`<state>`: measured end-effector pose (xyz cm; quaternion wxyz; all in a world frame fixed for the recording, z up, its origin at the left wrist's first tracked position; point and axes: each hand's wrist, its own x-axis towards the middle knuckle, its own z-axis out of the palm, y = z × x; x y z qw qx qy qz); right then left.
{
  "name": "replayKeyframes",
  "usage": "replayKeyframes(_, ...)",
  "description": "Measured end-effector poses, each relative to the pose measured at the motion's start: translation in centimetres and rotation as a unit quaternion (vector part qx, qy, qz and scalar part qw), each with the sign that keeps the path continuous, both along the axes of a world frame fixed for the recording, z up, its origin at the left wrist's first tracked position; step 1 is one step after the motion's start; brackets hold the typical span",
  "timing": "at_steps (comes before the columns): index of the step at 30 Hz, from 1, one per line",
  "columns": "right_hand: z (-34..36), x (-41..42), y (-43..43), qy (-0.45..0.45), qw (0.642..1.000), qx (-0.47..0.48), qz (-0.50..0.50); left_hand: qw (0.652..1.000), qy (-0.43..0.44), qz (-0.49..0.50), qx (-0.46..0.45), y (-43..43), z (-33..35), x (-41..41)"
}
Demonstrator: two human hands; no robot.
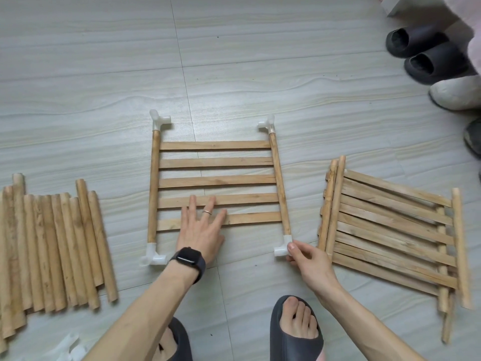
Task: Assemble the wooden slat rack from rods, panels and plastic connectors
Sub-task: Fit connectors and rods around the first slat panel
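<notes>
- A black smartwatch [187,257] with a rounded rectangular screen is worn on the left wrist, fastened by a matte black band.
- A thin silver-coloured ring [207,212] is worn on one finger of the left hand [201,230].
- A short, unpainted thumbnail is seen on the right hand [307,259].
- Both forearms are shown bare.
- A dark grey right slide sandal [294,342] is worn, open-toed, with one broad moulded strap.
- A matching left slide sandal [179,337] is only partly seen.
</notes>
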<state>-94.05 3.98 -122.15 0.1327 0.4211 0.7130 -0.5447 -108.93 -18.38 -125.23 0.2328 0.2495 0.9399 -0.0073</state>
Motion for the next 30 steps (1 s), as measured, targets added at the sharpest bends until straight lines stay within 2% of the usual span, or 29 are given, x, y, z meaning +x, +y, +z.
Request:
replayKeyframes(3, 0.0, -0.6, 0.1, -0.004, 1.000, 0.004, -0.018, 0.999, -0.041, 0.019, -0.023, -0.5, -0.1, -1.2)
replayKeyframes(13, -0.2, -2.3, -0.7, -0.001, 0.998, 0.042, -0.053, 0.996, -0.080, 0.049, 0.012, -0.6, 0.3, -1.6)
replayKeyframes(19, -0.6, -3.0, -0.4, 0.000, 0.992, -0.037, -0.125, 0.991, -0.125, 0.044, 0.001, -0.8, 1.0, -1.9)
replayKeyframes(21, -0.5, -3.0, -0.4, -0.013, 0.994, -0.020, -0.105, 0.992, -0.124, 0.033, -0.011, -0.8, 1.0, -1.6)
replayKeyframes(26, -0.5, -2.5, -0.6, -0.038, 0.988, 0.146, 0.026, 0.992, -0.119, 0.012, -0.045, -0.9, 0.4, -0.2)
replayKeyframes(30, -0.3, -2.2, -0.5, -0.024, 0.977, 0.196, 0.085, 0.992, -0.112, 0.005, -0.051, -1.1, 0.2, -0.1)
